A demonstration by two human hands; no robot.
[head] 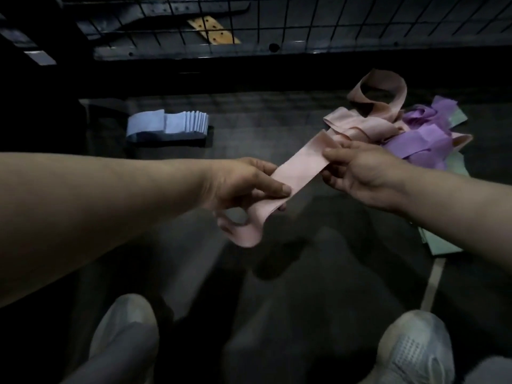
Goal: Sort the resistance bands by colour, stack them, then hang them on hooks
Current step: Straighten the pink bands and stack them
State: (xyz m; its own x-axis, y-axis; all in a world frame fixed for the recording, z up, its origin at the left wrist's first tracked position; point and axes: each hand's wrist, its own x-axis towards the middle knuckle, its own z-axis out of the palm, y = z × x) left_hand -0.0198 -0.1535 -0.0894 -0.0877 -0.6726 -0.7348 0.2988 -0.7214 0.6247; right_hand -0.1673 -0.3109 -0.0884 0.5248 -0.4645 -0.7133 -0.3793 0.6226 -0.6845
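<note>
At centre frame a flat, matte pink resistance band [297,169] stretches between both hands. The left hand [243,187] pinches its lower end between thumb and fingers, a loose loop drooping beneath; the right hand [360,170] closes on the upper end. At upper right lies a crumpled heap of pink bands [368,117] and purple bands [424,139]. A neatly folded stack of blue bands [169,126] sits at upper left. No writing seems legible in the dim light.

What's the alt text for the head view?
Left hand and right hand hold a flat pink resistance band between them above a dark floor. Left: neat blue band stack. Right: tangled pink-and-purple band pile.
</note>
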